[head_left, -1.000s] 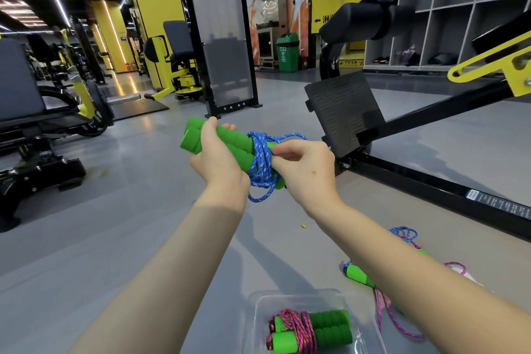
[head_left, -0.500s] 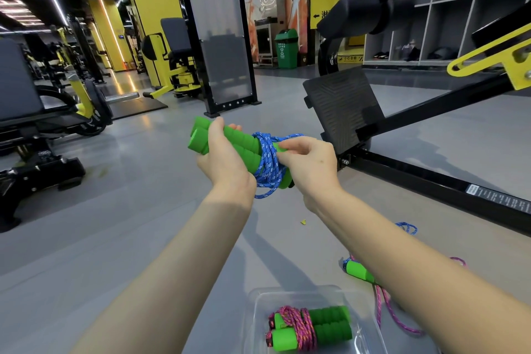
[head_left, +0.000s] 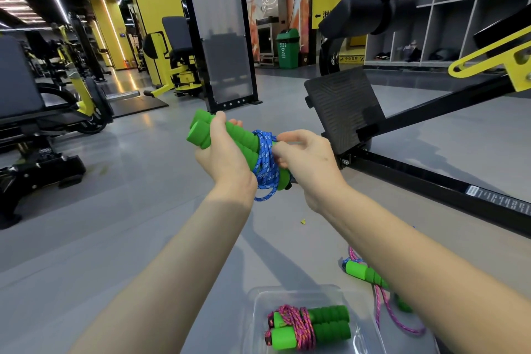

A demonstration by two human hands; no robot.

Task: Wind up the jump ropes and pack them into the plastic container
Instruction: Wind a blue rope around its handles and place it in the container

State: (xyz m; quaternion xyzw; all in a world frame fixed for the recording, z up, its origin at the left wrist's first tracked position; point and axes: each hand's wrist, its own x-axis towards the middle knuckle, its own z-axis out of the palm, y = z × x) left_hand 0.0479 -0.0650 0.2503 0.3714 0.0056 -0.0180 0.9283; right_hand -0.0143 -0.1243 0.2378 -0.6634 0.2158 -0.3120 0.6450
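Left hand [head_left: 222,156] grips both green handles [head_left: 227,138], right hand [head_left: 304,161] pinches the blue rope [head_left: 265,164] wound round them. Above the plastic container [head_left: 255,313], which holds a pink-roped bundle [head_left: 307,327].

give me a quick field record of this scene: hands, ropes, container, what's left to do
left hand: grips both green handles
right hand: pinches the blue rope wound round the handles
container: on the floor, holds one wound pink rope
loose rope: on the floor right of the container, partly hidden behind the right arm
left to do: blue rope not yet in the container; loose rope not yet wound
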